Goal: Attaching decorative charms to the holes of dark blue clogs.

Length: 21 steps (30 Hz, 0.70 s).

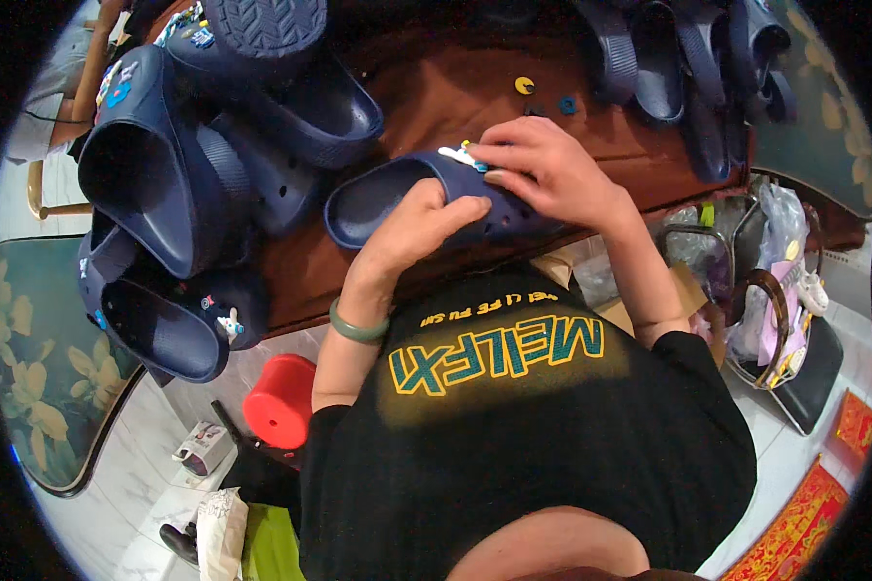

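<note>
A navy foam clog (363,203) lies on its side of the brown cloth nearest me, its heel end to the left. My left hand (421,228) grips the clog at the edge of its opening, thumb along the upper and the other fingers tucked inside out of sight. A white and blue shoe charm (462,157) with a bit of yellow sits on the clog's upper. Fingertips of my right hand (547,174) close on this charm from the right. Beyond that hand lie a round yellow charm (524,86) and a small blue charm (568,105).
Navy clogs (145,184), some with charms, are piled at the left of the brown cloth (436,87). More clogs (659,63) stand at the far right. A red stool (279,402) is below left, and a chair holding plastic bags (780,257) stands at the right.
</note>
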Each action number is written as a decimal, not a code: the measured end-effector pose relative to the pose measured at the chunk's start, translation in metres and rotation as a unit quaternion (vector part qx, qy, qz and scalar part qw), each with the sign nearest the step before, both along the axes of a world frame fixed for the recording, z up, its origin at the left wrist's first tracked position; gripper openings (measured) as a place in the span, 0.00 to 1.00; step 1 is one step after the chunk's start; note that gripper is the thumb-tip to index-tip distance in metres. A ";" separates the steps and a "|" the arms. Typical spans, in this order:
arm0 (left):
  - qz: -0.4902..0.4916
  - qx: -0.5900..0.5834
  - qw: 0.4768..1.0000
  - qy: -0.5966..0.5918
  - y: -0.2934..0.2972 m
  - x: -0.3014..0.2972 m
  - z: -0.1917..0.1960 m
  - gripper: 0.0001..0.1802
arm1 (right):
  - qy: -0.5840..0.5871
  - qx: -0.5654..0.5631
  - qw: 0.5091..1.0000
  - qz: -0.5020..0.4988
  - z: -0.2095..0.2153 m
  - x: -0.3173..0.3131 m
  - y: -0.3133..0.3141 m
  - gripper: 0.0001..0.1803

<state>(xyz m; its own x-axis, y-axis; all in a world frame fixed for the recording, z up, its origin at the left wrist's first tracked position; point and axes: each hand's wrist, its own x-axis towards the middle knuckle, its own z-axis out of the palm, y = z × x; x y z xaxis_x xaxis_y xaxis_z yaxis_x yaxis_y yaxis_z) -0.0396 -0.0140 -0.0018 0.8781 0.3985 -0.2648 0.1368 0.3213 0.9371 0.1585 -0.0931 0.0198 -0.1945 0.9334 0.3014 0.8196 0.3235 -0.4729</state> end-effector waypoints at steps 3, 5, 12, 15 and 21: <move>0.025 -0.096 0.995 0.007 -0.003 0.002 0.005 0.14 | 0.114 -0.002 0.988 -0.109 -0.022 0.036 0.013 0.10; 0.130 -0.069 0.989 -0.023 -0.006 0.003 0.011 0.14 | -0.006 0.047 0.980 -0.191 -0.038 0.057 0.022 0.12; 0.216 -0.058 0.975 -0.015 0.006 0.005 -0.008 0.14 | -0.114 0.046 0.972 -0.200 -0.061 0.078 0.039 0.11; 0.228 -0.067 0.971 -0.023 0.003 0.006 -0.001 0.14 | -0.069 0.078 0.970 -0.220 -0.047 0.064 0.029 0.10; 0.212 -0.099 0.972 -0.030 0.005 0.006 -0.003 0.14 | 0.144 0.042 0.983 -0.110 -0.016 -0.002 -0.023 0.10</move>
